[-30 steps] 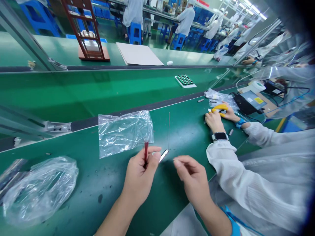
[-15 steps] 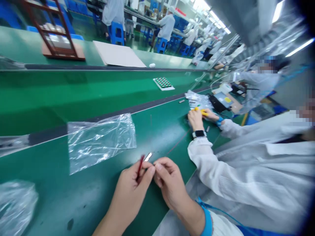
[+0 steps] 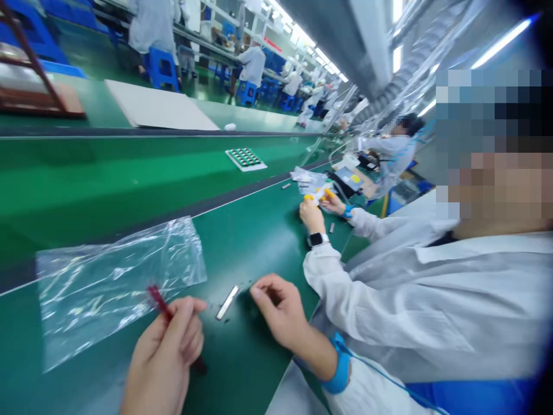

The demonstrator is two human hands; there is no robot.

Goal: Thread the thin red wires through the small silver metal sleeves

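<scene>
My left hand [image 3: 168,346] is closed around a bundle of thin dark red strands [image 3: 159,301], whose tips stick out above the fingers over the edge of a clear plastic bag [image 3: 116,282]. On the green table, between my two hands, lies a small flat silver-white strip [image 3: 227,302]. My right hand [image 3: 280,308] hangs to the right of the strip, thumb and forefinger pinched together; anything between those fingertips is too small to make out. A blue band circles my right wrist.
To the right, a person in a white coat [image 3: 389,305] works with yellow-tipped fingers near small plastic bags [image 3: 309,180]. A tray of small parts [image 3: 246,158] lies on the green strip beyond the table. Further back are a white board [image 3: 159,109] and a brown rack [image 3: 38,98].
My hands have come apart, the left moving left and toward me with the red strands. The silver strip between them now shows whole. The camera view has turned right.
</scene>
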